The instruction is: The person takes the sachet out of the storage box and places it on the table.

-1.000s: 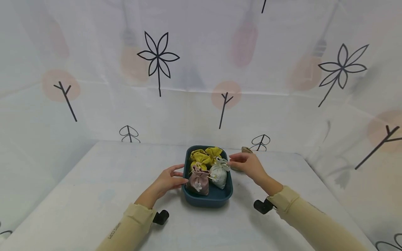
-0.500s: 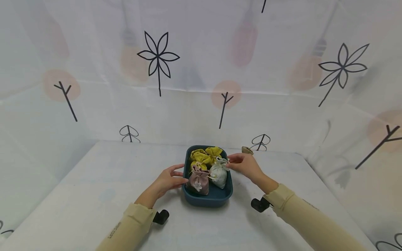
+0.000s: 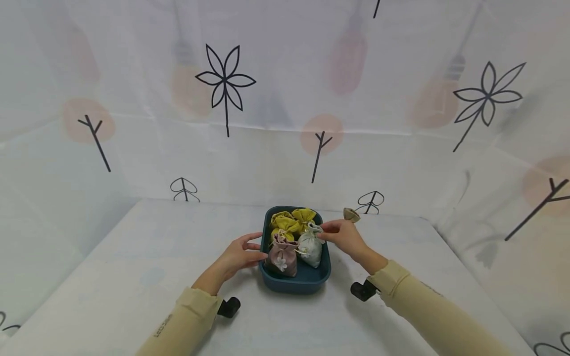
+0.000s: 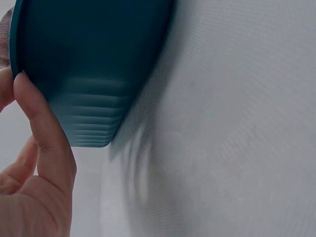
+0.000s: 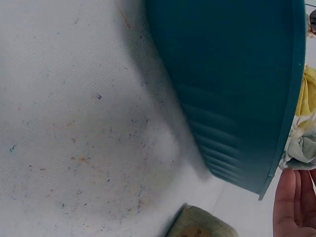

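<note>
A blue-green bin point(image 3: 294, 287) stands near the middle of the far edge of the white-covered worktop point(image 3: 111, 291). In the head view the right hand point(image 3: 348, 238) pinches the gathered neck of a pale grey-green drawstring pouch point(image 3: 312, 252), which sits upright along the bin's right side. The left hand point(image 3: 236, 258) pinches the bin's left rim. A mauve drawstring pouch point(image 3: 290, 268) with a white flower fills the near left part, and yellow pouches point(image 3: 287, 226) crowd the far end; their exact number is unclear. An olive pouch point(image 3: 351, 214) stands outside, beyond the bin's far right corner, partly behind the right hand.

The left wrist view adds the outer wall with its ribs, one finger on it at the rim and another past the rim. The right wrist view alone shows coloured flecks on the worktop and the fingertips against the pale pouch's fabric, the pinch itself partly cut off by the frame edge.
</note>
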A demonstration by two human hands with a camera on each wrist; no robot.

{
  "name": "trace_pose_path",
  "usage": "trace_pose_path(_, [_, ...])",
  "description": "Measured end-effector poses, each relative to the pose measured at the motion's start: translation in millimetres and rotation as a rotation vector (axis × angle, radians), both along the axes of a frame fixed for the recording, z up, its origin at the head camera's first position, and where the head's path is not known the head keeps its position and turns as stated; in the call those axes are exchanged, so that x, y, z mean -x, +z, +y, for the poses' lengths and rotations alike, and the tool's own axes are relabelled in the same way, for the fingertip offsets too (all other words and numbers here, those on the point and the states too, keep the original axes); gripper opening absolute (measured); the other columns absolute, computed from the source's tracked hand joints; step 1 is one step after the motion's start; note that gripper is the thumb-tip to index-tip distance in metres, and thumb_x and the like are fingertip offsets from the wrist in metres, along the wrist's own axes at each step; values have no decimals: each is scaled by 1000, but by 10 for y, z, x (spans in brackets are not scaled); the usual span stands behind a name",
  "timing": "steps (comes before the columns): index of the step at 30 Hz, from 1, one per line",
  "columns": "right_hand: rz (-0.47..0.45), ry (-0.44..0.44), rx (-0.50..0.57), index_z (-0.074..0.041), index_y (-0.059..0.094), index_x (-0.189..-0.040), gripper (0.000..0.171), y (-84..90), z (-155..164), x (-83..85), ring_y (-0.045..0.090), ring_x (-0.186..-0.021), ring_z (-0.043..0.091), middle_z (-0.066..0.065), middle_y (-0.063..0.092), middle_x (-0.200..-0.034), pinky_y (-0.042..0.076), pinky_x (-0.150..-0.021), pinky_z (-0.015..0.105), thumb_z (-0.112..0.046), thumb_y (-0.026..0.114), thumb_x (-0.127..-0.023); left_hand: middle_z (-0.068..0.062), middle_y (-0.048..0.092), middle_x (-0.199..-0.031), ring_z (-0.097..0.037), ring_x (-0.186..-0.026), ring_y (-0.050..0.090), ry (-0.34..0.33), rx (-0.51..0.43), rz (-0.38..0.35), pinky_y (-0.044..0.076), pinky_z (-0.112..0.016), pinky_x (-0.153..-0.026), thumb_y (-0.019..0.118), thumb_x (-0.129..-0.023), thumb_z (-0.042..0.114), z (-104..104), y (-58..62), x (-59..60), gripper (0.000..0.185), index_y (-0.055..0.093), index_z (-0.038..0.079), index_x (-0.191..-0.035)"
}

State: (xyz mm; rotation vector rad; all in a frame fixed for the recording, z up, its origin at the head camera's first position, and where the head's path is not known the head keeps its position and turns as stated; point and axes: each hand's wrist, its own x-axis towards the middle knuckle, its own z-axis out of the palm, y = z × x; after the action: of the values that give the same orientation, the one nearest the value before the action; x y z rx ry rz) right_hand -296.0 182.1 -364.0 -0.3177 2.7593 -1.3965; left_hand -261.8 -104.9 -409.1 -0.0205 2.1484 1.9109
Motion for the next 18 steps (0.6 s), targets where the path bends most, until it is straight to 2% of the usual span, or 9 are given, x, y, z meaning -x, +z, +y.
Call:
trace_pose_path(11, [13, 19, 45, 3, 66, -102, 21, -3, -9, 14, 60, -85, 20, 10, 66, -94, 51, -76, 39, -13, 64, -88, -16, 54, -115, -20, -85, 60, 7, 4, 2, 53, -32, -74, 73, -80, 7, 3, -2, 7, 66, 43, 13, -139])
trace_pose_path(18, [25, 21, 74, 3, 67, -99, 17, 34, -32, -7, 59, -80, 19, 9, 66, -90, 50, -70, 32, -9, 63, -89, -15, 54, -115, -20, -85, 60, 11, 5, -1, 53, -32, -74, 75, -78, 9, -2, -13, 13, 69, 44, 13, -139])
